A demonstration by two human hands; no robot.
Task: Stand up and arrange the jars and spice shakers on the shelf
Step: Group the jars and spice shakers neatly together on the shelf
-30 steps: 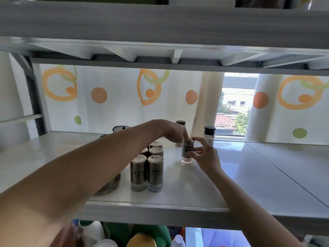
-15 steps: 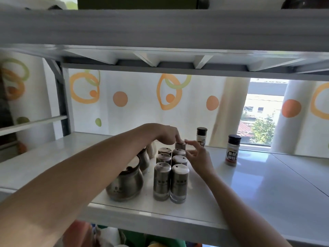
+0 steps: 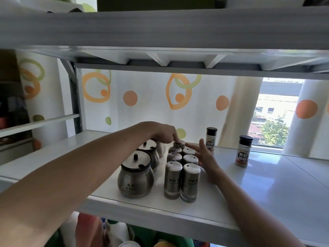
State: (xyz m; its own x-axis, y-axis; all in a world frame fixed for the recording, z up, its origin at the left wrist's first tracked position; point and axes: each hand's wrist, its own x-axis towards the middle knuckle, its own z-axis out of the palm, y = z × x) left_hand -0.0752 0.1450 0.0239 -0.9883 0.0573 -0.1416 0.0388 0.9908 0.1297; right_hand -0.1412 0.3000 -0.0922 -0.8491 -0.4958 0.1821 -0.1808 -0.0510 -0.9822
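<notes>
Two hands meet at the back of a block of steel spice shakers (image 3: 182, 180). The left hand (image 3: 162, 133) curls its fingertips down onto the cap of the rearmost shaker (image 3: 177, 144); whether it pinches or only presses is unclear. The right hand (image 3: 204, 158) lies straight-fingered against the block's right side. The shakers stand upright in two close columns, the front pair near the shelf's (image 3: 160, 213) front edge. Lidded steel jars (image 3: 136, 177) line up just to their left. To the right, the white surface runs broad to two dark-capped bottles: the near bottle (image 3: 211, 139) reads 白胡椒粉, the far bottle (image 3: 243, 152) reads 黑胡椒粉. Print on the shakers and jars is illegible.
</notes>
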